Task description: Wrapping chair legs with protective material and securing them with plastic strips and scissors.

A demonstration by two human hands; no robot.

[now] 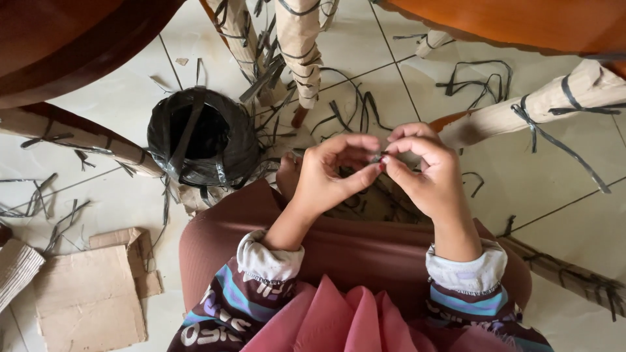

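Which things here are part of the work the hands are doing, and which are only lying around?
In use:
- left hand
- right hand
- thin black plastic strip pinched between them
- black strap roll

Lying about:
- flat brown cardboard pieces
- black strip scraps on the tiled floor

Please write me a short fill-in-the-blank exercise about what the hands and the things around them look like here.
1. The left hand and the right hand pinch a thin dark ____ between their fingers.
2. The big roll of strap on the floor is ____ in colour.
3. Flat pieces of ____ lie on the tiles at lower left.
4. The furniture legs are wrapped in brown ____.

Missing words: strip; black; cardboard; paper
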